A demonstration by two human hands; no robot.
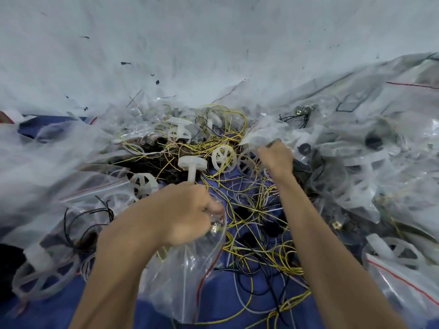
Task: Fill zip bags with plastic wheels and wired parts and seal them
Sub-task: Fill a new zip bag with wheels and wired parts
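Observation:
My left hand (pixel 183 212) grips the mouth of a clear zip bag (pixel 187 276) with a red seal line, and the stem of a white plastic wheel (pixel 192 166) sticks up from the same fist. My right hand (pixel 275 157) reaches further out and is closed on the edge of a clear plastic bag (pixel 263 134) in the pile. Loose white spoked wheels (pixel 223 157) lie between the hands. A tangle of yellow, white and black wired parts (pixel 256 224) spreads over the blue cloth (pixel 237 312).
Heaps of filled and empty clear zip bags (pixel 370 162) rise on the right and on the left (pixel 42 162). Another white wheel (pixel 142 184) lies left of my left hand. A pale sheet (pixel 213 43) covers the far side.

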